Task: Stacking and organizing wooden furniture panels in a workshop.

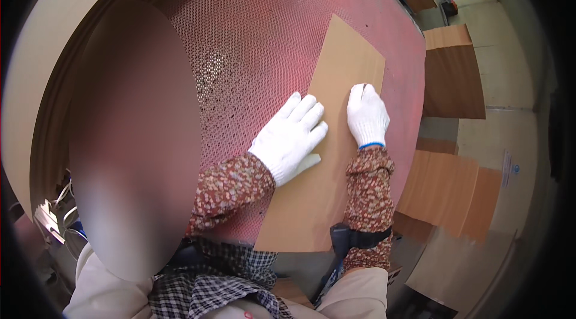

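Note:
A long tan sheet (pixel 324 157), flat and thin like veneer or board, lies at a slant on a pink mesh-covered table (pixel 264 31). My left hand (pixel 290 136), in a white knitted glove, rests over the sheet's left edge with its fingers stretched out. My right hand (pixel 367 116), gloved the same way, is closed at the sheet's right edge. Its fingers are curled with the knuckles up, and whatever they may hold is hidden beneath them. Both forearms wear brown flowered sleeve covers, and a dark strap (pixel 369 239) goes round the right one.
Stacks of brown wood-look panels (pixel 453 73) stand on the right beyond the table, with more panels (pixel 441 190) nearer to me. A large curved pale edge (pixel 60 43) borders the left. A blurred oval covers much of the left side. White cords (pixel 63 193) hang at lower left.

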`<state>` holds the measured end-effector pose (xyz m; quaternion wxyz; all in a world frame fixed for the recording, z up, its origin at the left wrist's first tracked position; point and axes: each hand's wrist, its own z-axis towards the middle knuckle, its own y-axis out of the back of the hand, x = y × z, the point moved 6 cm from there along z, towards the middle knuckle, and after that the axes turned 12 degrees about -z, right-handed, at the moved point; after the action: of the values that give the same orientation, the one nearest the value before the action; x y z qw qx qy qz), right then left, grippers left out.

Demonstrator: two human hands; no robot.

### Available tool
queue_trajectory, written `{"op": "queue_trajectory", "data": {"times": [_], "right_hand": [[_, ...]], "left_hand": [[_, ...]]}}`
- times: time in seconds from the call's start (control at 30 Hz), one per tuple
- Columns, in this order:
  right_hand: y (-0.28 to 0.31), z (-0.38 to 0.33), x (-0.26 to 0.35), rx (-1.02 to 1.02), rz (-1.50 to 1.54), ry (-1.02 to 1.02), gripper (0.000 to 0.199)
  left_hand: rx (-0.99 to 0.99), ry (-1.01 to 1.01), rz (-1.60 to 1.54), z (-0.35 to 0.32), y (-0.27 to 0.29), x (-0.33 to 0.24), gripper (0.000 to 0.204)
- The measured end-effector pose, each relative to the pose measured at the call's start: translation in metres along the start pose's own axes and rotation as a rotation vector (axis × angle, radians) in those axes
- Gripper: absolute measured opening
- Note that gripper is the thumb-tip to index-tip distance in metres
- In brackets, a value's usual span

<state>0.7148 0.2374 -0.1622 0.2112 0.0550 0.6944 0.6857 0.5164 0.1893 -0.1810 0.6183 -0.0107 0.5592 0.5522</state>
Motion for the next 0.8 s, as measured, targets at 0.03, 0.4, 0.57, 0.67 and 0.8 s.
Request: {"op": "queue_trajectory", "data": {"times": [0.03,0.4,0.57,0.67,0.8], "right_hand": [[0.006,-0.030,-0.008,0.009,-0.011,-0.019,0.045],[0.014,-0.311,-0.004,-0.038,-0.046,0.058,0.029],[0.005,-0.390,-0.005,-0.105,0.018,-0.085,0.028],[-0.006,-0.425,-0.002,-0.226,0.080,-0.143,0.026],[-0.019,-0.456,-0.002,-0.279,0.179,-0.204,0.022]], "left_hand": [[-0.020,-0.022,-0.013,0.000,-0.003,-0.007,0.060],[-0.036,-0.113,0.023,-0.025,-0.010,-0.024,0.054],[-0.072,-0.141,0.026,-0.032,-0.015,-0.025,0.052],[-0.059,-0.118,0.020,-0.036,-0.014,-0.024,0.050],[-0.074,-0.097,0.046,-0.037,-0.010,-0.028,0.048]]}}
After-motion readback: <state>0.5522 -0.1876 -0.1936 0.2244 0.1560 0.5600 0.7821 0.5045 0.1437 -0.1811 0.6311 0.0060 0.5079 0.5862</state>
